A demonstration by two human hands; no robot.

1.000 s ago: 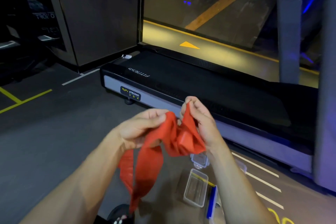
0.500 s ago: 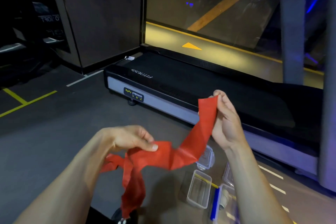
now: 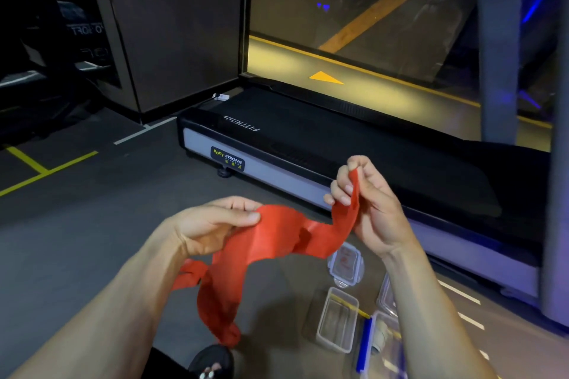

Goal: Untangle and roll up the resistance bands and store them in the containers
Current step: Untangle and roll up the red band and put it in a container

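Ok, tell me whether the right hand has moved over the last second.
Yes. The right hand rose and swung right, away from the left hand, toward the treadmill.

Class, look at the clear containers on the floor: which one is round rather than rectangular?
The round container, lying closest to the treadmill, just below the right hand. The open container nearer the person is rectangular.

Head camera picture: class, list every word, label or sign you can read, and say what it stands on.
"FITNESS": on the black treadmill deck, seen upside down.
"BODY STRONG": on the sticker on the treadmill's grey end; the small line beneath is unreadable.
Yellow arrow: behind the glass, no words.
Pale lettering on the dark machine far left: too blurred to read.
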